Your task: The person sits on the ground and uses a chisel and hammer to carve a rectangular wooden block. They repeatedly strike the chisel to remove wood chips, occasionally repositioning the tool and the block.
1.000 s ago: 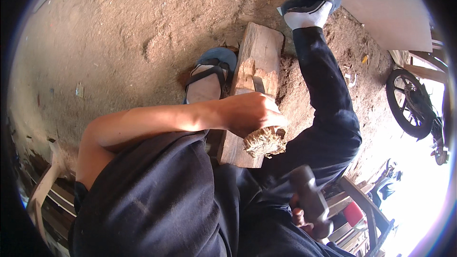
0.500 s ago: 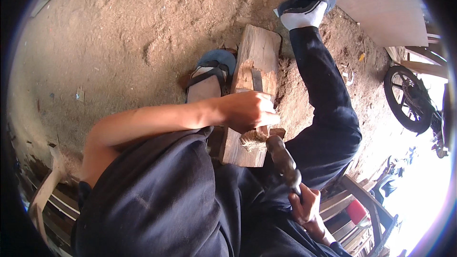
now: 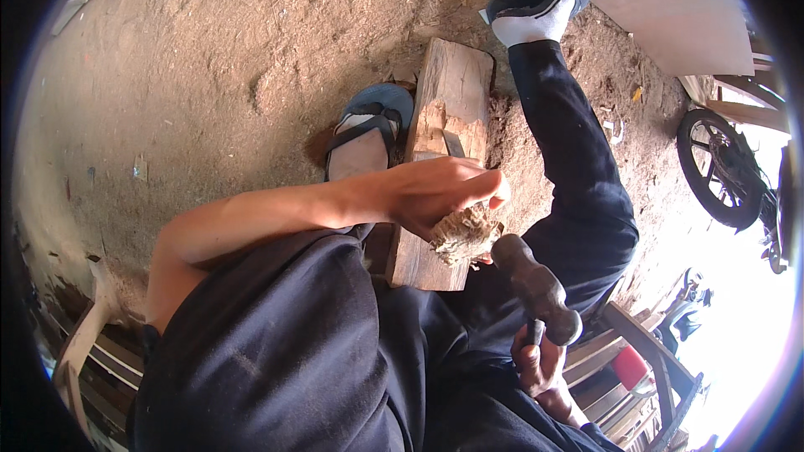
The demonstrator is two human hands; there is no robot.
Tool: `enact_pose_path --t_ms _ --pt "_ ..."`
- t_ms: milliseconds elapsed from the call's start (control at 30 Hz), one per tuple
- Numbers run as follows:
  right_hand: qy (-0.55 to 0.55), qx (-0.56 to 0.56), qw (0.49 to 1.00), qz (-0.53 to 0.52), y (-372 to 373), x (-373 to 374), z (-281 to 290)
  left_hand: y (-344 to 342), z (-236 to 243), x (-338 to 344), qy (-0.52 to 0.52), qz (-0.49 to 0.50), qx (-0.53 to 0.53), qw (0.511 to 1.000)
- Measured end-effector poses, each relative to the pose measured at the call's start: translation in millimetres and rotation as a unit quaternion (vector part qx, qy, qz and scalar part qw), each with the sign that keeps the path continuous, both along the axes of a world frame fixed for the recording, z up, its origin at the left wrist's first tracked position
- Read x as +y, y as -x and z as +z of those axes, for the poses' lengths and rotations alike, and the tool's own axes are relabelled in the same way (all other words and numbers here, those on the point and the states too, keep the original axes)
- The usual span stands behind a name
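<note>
Toward the near edge of the block (image 3: 459, 79), the left hand (image 3: 444, 191) is gripping a chisel (image 3: 453, 144), probably stiff, best held below its frayed end (image 3: 465, 236). The right hand (image 3: 543, 368) is clasping a likely heavy hammer (image 3: 536, 282) by its handle (image 3: 535, 332).

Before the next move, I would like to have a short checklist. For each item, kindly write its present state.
1. Left hand closed around the chisel: ok.
2. Right hand holding the hammer by its handle: ok.
3. Chisel's struck end in sound shape: not ok, it is badly frayed.
4. Left foot well away from the timber: not ok, it is right beside it.
5. Chisel's cutting edge seated in the timber: cannot tell, the contact is not clear.
6. Hands gloved: not ok, both are bare.
</note>
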State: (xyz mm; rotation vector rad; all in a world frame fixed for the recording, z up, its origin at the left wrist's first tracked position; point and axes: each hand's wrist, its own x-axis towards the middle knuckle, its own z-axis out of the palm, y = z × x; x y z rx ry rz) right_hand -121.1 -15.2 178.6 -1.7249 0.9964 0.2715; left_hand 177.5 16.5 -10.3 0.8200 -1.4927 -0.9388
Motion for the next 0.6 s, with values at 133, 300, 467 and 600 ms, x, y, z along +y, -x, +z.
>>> enact_pose_path --t_ms 133,300,467,600 --pt "0.016 0.008 0.999 -0.030 -1 5 -5 4 -8 -5 0.033 0.032 -0.012 0.999" --pt "0.011 0.016 0.999 -0.035 -16 -2 -10 3 -4 -2 0.025 0.057 -0.067 0.996" --pt "0.081 -0.080 0.993 -0.040 -29 -2 -33 -3 6 -4 -0.010 0.071 -0.065 0.995" --pt "-0.011 -0.093 0.977 -0.194 -64 -16 -49 -4 4 -5 -0.002 0.066 -0.070 0.995"
